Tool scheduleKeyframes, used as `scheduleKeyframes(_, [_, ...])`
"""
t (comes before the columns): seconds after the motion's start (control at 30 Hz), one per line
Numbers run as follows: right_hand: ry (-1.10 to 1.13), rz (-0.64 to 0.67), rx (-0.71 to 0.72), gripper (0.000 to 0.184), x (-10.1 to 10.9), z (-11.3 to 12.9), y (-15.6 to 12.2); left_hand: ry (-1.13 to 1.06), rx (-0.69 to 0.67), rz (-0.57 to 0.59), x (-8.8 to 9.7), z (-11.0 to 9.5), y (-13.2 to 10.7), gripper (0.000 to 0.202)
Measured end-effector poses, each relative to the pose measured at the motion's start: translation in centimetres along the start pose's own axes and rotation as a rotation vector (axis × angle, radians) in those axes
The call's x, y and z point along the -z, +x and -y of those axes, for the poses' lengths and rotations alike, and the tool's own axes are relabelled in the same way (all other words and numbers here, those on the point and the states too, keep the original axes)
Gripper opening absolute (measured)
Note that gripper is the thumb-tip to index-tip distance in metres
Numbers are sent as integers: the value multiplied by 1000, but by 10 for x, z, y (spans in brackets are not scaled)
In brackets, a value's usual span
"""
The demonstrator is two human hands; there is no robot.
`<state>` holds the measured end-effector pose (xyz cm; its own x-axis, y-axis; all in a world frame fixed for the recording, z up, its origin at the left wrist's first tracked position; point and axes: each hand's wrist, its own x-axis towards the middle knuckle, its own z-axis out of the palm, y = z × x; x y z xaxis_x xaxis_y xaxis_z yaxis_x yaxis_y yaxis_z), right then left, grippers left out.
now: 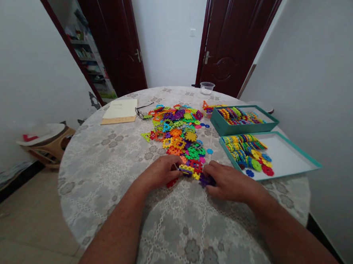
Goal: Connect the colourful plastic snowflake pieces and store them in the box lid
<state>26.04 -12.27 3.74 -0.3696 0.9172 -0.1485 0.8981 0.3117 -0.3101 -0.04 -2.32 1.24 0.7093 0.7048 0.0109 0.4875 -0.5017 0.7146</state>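
At the near end of a long heap of colourful plastic interlocking pieces (176, 134), both hands are at work on the table. My left hand (162, 170) is closed on a small stack of yellow and purple pieces (186, 170), pinched between thumb and fingers. My right hand (225, 178) has its fingers closed round a dark purple toothed piece (206, 180), partly hidden by the fingers. Red pieces (195, 165) lie between the hands, and another red piece (171, 183) shows under the left hand. Green flower-shaped pieces (194, 150) lie just beyond.
On the right, a teal box (228, 127) holds rows of pieces; its shallow lid (294, 150) holds more. A clear plastic tub (207, 88) stands at the far edge. A notebook (119, 110) and eyeglasses (141, 112) lie at the back left of the round table (86, 173).
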Motion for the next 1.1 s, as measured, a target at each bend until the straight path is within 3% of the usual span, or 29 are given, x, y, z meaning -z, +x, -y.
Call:
scheduleKeyframes(0.13, [120, 1, 47, 8, 13, -11, -1, -21, -11, 64, 0, -4, -1, 12])
scheduleKeyframes(0.27, [137, -65, 65, 19, 13, -13, 4, -22, -45, 105, -4, -9, 0, 13])
scheduleKeyframes(0.4, [143, -173, 100, 17, 1, -4, 13, -37, -45, 105, -7, -8, 0, 13])
scheduleKeyframes(0.57, [231, -230, 236, 25, -10, 8, 19, -98, -43, 95, -7, -5, 1, 40])
scheduleKeyframes(0.7, [322, -237, 336, 33, -12, 11, 19, -97, -78, 106, -5, -8, 0, 21])
scheduleKeyframes(0.77, [364, -285, 318, 34, -13, 10, 21, -94, -74, 92, -1, -9, -1, 15])
scheduleKeyframes(0.93, [336, -517, 180, 26, -24, 10, 27, -90, 24, -124, 23, -1, -6, 15])
scheduleKeyframes(1.0, [275, -471, 236, 27, -30, 16, 28, -132, 78, -246, 32, 3, -8, 20])
scheduleKeyframes(1.1, [144, -277, 280, 36, -39, 37, 28, -222, 155, -369, 39, 7, -10, 33])
